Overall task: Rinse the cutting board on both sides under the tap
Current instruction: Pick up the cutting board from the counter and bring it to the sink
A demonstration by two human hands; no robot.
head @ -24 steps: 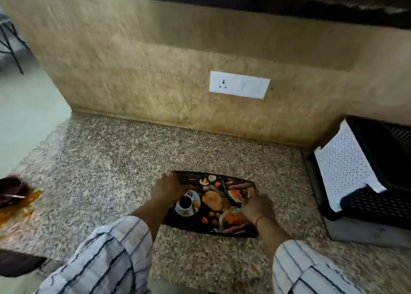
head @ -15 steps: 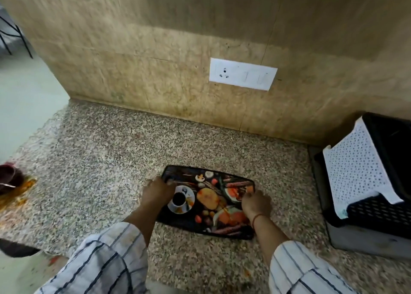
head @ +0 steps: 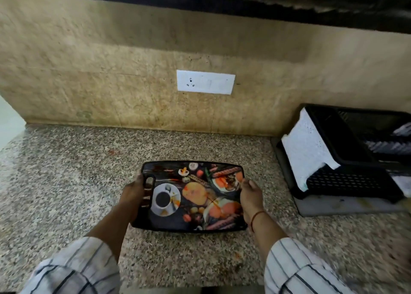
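Gripping black rectangular food-printed plastic cutting board (head: 193,197) at both short ends | left hand (head: 133,192) grip closed at handle slot, right hand (head: 250,196) opposite | board's long axis left-right over speckled granite surface (head: 66,171) | no tap visible.

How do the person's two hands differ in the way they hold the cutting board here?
The left hand grips the cutting board at its handle-slot end; the right hand holds the plain opposite end. The right wrist wears a reddish thread; the left wrist is bare. The right thumb lies on the printed top; the left thumb's placement is unclear. Both are closed on a short edge, above the granite counter.
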